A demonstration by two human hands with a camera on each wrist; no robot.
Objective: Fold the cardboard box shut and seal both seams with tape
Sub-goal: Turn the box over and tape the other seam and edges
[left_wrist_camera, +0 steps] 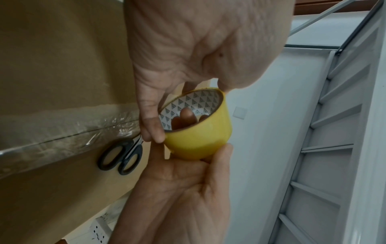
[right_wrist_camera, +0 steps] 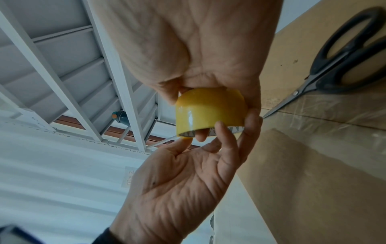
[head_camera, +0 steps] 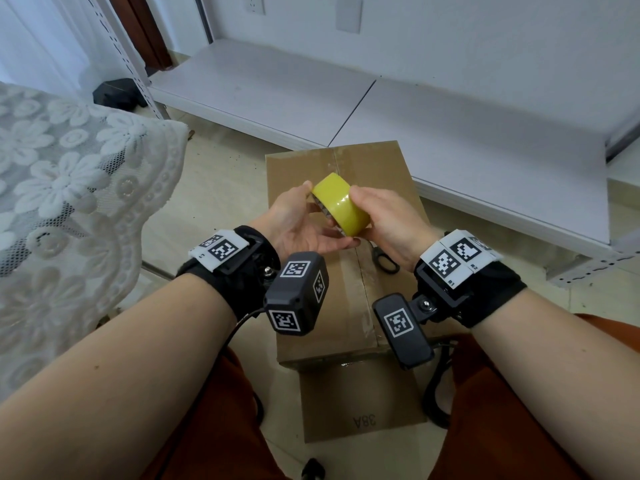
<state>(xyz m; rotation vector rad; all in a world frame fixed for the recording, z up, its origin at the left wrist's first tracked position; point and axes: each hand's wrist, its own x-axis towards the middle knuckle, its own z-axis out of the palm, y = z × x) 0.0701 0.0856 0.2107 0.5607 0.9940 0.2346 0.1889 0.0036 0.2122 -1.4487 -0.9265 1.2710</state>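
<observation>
Pale floor tiles (head_camera: 221, 188) and a low white shelf (head_camera: 263, 88) surround a cardboard box (head_camera: 304, 181) that is set on the floor between the person's knees, flaps folded shut, with a near flap hanging down in front. Glossy clear film is seen along the centre seam (head_camera: 360, 278), so old or fresh tape may already lie there; which cannot be told. A yellow tape roll (head_camera: 341, 209) is held in the air just above the box. It is gripped by the right hand (head_camera: 384, 220), fingers curled round its rim, while it is cradled from below by the left hand (head_camera: 294, 226), fingers half curled against its edge. Black scissors (head_camera: 382, 259) are laid on the box lid, beside the seam. No loose tape end is visible, so a slip or a torn sliver could result from picking at it; the scissors could be knocked off.
</observation>
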